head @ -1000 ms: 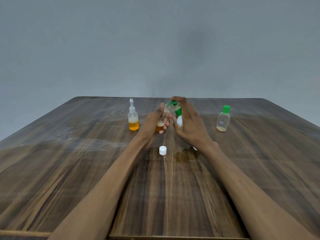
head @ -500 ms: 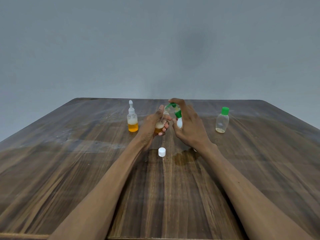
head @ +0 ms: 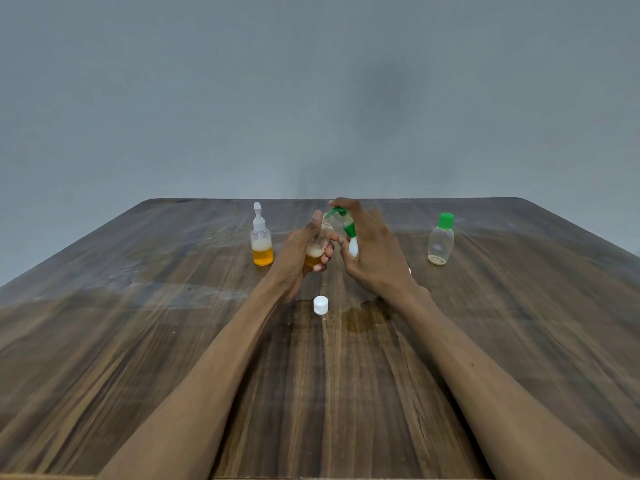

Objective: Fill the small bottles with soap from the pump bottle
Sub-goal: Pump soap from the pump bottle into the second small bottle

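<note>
— Amber soap is sitting low in the small bottle [head: 314,252] the left hand [head: 298,258] is gripping; the right hand [head: 375,252] is wrapping the pump bottle [head: 349,233]

— The green-capped bottle [head: 440,240] is waiting, nearly empty

- Table [head: 485,341]: dark wood with streaky grain, a faint sheen, and a wet-looking glossy patch [head: 363,318] near the centre.
- Cap [head: 320,304], at 9 o'clock of the patch: white plastic, smooth.
- Spray bottle [head: 261,242], at 11 o'clock: clear plastic, glossy, white top.
- Green-capped bottle [head: 441,241], at 1 o'clock: clear glossy plastic, matt-looking cap.
- Wall [head: 311,98]: grey, matt, smooth.
</note>
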